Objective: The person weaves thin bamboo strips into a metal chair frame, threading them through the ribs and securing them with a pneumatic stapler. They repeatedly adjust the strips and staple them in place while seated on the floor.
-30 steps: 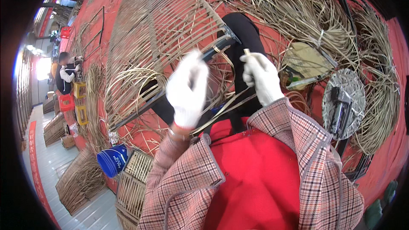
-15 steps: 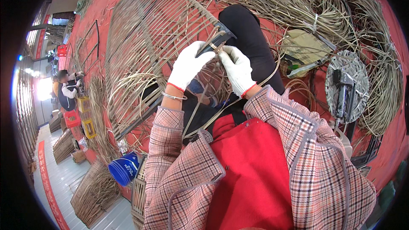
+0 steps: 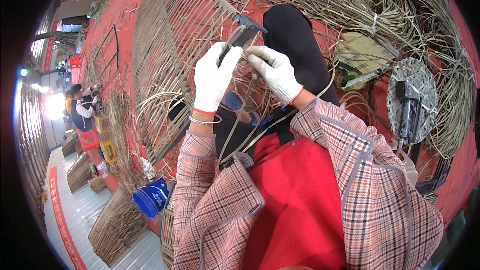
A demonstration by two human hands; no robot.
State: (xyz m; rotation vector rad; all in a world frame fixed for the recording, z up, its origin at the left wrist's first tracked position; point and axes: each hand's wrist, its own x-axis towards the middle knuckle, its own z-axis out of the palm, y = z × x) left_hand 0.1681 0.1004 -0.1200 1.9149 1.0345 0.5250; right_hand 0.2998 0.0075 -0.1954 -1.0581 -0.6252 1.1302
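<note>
Head view: left hand (image 3: 214, 77) pinching wicker frame (image 3: 175, 45) steady, right hand (image 3: 274, 72) gripping cane strand (image 3: 248, 97) for weaving.

Your left hand (image 3: 214, 77), white glove, pinches dark frame bar (image 3: 243, 32) of woven wicker panel (image 3: 172, 45). Your right hand (image 3: 274, 72), gloved, grip closed on thin cane strand (image 3: 250, 95) just beside left. Loose cane bundles (image 3: 350, 5) on red floor (image 3: 120, 0). Blue tub (image 3: 151, 197) lower left. Another person (image 3: 80, 110) far left.
</note>
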